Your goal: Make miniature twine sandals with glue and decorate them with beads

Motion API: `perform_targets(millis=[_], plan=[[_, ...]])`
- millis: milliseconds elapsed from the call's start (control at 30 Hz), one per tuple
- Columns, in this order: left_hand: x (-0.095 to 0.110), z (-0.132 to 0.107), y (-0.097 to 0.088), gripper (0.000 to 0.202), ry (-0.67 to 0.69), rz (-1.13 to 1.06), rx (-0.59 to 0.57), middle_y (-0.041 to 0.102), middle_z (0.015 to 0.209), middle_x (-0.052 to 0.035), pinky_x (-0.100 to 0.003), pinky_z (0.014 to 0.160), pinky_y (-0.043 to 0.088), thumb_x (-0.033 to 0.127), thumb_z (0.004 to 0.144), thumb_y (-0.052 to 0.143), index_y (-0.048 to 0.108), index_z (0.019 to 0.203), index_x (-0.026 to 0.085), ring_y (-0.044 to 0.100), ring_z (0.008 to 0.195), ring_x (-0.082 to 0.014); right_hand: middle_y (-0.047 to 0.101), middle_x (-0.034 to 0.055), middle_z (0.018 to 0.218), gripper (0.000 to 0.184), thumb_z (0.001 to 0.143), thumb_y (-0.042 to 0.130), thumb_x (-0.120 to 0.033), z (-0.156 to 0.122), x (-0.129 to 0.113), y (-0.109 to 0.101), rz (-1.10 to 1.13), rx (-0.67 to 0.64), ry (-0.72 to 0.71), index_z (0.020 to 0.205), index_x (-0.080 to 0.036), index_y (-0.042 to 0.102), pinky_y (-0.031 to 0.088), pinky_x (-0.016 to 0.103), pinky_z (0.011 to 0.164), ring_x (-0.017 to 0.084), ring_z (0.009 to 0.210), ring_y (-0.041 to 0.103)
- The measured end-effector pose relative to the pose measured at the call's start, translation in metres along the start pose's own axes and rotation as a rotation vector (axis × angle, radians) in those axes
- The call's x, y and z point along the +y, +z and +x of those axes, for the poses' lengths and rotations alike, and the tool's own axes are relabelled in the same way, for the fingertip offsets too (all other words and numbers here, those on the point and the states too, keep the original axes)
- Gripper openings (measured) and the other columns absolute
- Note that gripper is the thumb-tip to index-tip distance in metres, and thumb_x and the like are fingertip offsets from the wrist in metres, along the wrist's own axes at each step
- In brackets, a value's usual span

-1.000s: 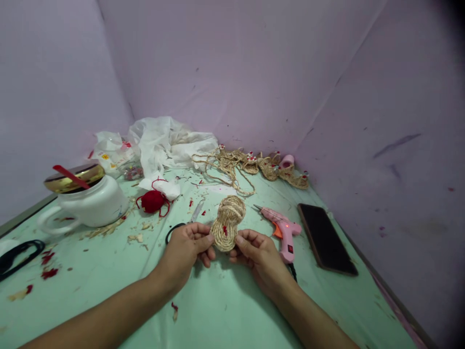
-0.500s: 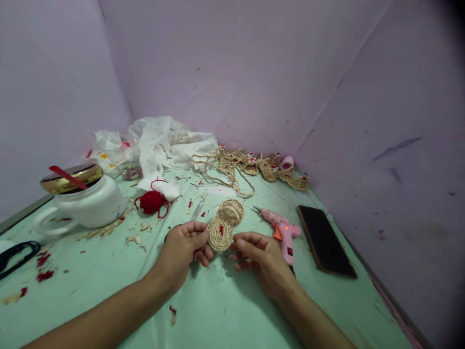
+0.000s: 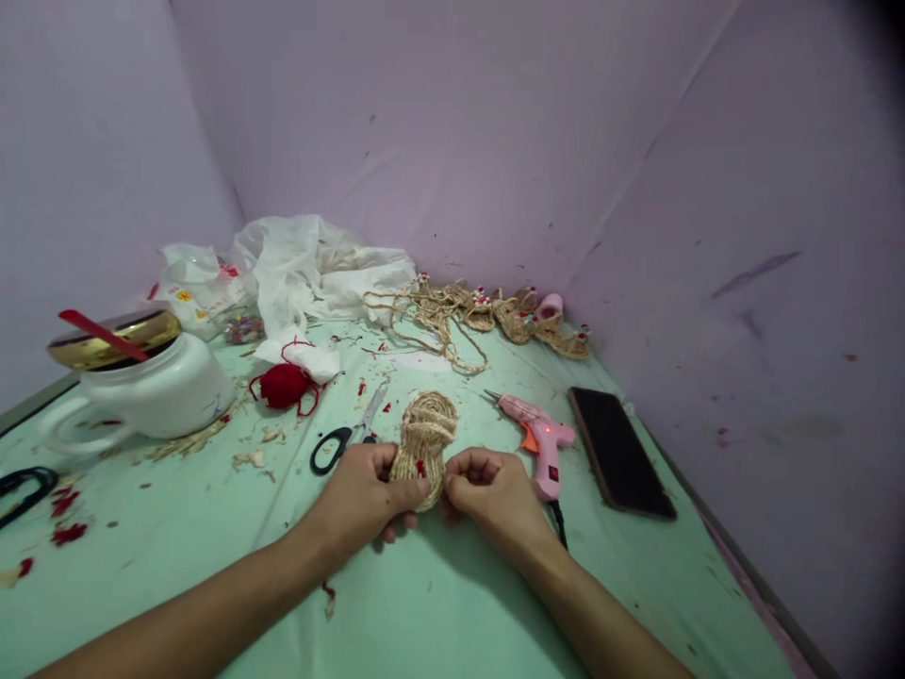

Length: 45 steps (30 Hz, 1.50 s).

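Note:
A small woven jute sandal (image 3: 422, 438) with a red speck on it is held just above the green table (image 3: 424, 604). My left hand (image 3: 364, 495) grips its near left edge, thumb on top. My right hand (image 3: 487, 495) pinches its near right edge with curled fingers. Black-handled scissors (image 3: 343, 441) lie just beyond my left hand. A pink glue gun (image 3: 538, 441) with a lit red light lies right of my right hand.
A dark phone (image 3: 617, 451) lies at the right. A red yarn ball (image 3: 284, 385), a white lidded pot (image 3: 141, 382) and white plastic bags (image 3: 311, 269) are at the left and back. Jute cord and small finished sandals (image 3: 495, 316) sit by the purple wall. Scraps litter the table.
Both hands have closed in on the sandal's near end and drawn it slightly nearer and more upright. The scissors now show beyond my left hand.

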<state>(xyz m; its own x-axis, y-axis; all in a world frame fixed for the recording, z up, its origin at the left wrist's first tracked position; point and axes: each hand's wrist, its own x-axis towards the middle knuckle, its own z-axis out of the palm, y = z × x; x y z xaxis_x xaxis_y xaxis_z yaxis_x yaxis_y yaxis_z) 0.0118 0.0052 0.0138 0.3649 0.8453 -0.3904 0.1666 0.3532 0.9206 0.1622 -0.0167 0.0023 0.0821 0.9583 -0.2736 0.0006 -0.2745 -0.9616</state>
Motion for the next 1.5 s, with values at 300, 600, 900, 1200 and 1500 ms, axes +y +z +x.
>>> perform_targets(millis=[300,600,900,1200,1500], plan=[[0.001,0.001,0.001,0.020,0.002,-0.078,-0.028,0.060,0.049,-0.0029,-0.017,0.033,0.037,0.029,0.058,0.066,0.060,0.063,0.011,0.050,0.038,-0.0090,0.058,-0.0026,0.038,0.004,0.051,0.054,-0.015,-0.001,-0.004,0.001,0.079,-0.032,0.040,0.051,-0.016,0.058,0.042,0.021,0.041,0.010,0.035,0.050],[-0.003,0.002,0.002,0.020,-0.034,-0.045,0.011,0.057,0.043,-0.0014,-0.017,0.032,0.036,0.029,0.059,0.065,0.057,0.063,0.011,0.045,0.032,-0.0074,0.055,-0.0037,0.037,0.005,0.053,0.053,-0.013,0.002,0.002,0.002,0.014,-0.022,0.005,0.052,-0.017,0.057,0.037,0.020,0.039,0.009,0.034,0.047],[0.003,-0.003,0.000,0.019,-0.004,-0.066,0.071,0.058,0.043,-0.0012,-0.018,0.030,0.037,0.030,0.063,0.059,0.059,0.068,0.012,0.045,0.030,-0.0080,0.053,-0.0041,0.036,0.003,0.053,0.053,-0.016,0.007,0.004,-0.007,0.073,0.030,-0.026,0.050,-0.017,0.054,0.035,0.021,0.039,0.009,0.034,0.045],[-0.003,0.001,-0.003,0.016,0.006,0.033,0.153,0.059,0.042,-0.0027,-0.018,0.031,0.031,0.027,0.064,0.055,0.061,0.062,0.012,0.044,0.029,-0.0086,0.053,-0.0038,0.038,0.003,0.053,0.054,-0.014,0.005,0.002,-0.006,0.031,0.032,-0.036,0.052,-0.016,0.055,0.035,0.021,0.040,0.009,0.036,0.046],[-0.002,0.002,-0.003,0.014,-0.014,0.016,0.122,0.057,0.039,-0.0011,-0.018,0.031,0.030,0.027,0.062,0.053,0.056,0.060,0.013,0.043,0.028,-0.0085,0.052,-0.0044,0.037,0.003,0.054,0.052,-0.018,0.006,0.004,-0.007,0.047,0.003,-0.044,0.051,-0.017,0.053,0.037,0.021,0.041,0.009,0.035,0.045]])
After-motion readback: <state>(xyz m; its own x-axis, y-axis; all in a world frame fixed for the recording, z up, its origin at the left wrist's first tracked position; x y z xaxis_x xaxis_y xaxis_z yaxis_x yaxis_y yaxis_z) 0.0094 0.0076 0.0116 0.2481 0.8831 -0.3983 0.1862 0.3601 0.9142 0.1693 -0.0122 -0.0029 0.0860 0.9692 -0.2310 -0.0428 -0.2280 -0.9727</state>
